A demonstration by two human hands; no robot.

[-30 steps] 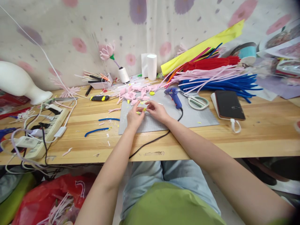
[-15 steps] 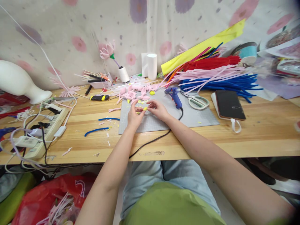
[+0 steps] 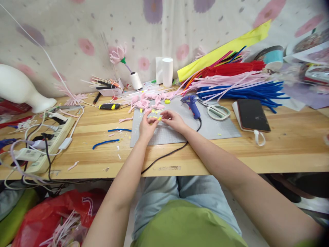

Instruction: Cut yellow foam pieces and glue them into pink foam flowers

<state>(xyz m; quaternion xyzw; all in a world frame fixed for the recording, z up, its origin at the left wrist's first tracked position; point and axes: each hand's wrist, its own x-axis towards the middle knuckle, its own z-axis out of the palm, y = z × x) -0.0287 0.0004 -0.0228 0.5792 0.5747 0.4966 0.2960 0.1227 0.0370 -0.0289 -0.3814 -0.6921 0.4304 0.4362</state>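
Note:
Both my hands meet over a grey cutting mat (image 3: 218, 128) on the wooden table. My left hand (image 3: 146, 126) and my right hand (image 3: 174, 120) pinch a small yellow pipe-cleaner piece (image 3: 157, 118) between their fingertips, just above the mat. Pink pipe-cleaner petals (image 3: 144, 103) lie in a heap right behind the hands. A blue glue gun (image 3: 191, 104) rests on the mat to the right of my right hand, its black cord (image 3: 164, 156) running off the table's front edge.
Scissors (image 3: 216, 110) and a phone (image 3: 253, 115) lie to the right. Bundles of blue, pink and red pipe cleaners (image 3: 241, 85) fill the back right. A power strip (image 3: 48, 142) with cables sits at the left, beside blue pipe-cleaner pieces (image 3: 105, 143). A red bag (image 3: 51, 216) is below.
Both hands have lifted slightly and shifted a little away from me, still pinching the yellow piece. Nothing else on the table has moved.

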